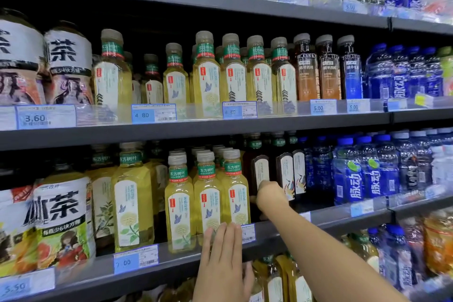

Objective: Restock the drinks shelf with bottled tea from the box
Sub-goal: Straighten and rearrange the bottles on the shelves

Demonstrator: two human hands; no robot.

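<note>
On the lower shelf three yellow jasmine tea bottles stand in a front row, with more behind them. Just right of them is a dark tea bottle with a pale label. My right hand reaches in over the shelf edge and is wrapped around the lower part of that dark bottle; its fingertips are hidden behind the rightmost yellow bottle. My left hand lies flat, fingers together, against the shelf lip and the bases of the yellow bottles, holding nothing. No box is in view.
Larger yellow tea bottles and big white-labelled tea jugs stand to the left. Blue drink bottles fill the right. The shelf above carries more tea bottles behind price tags. Further bottles show on the shelf below.
</note>
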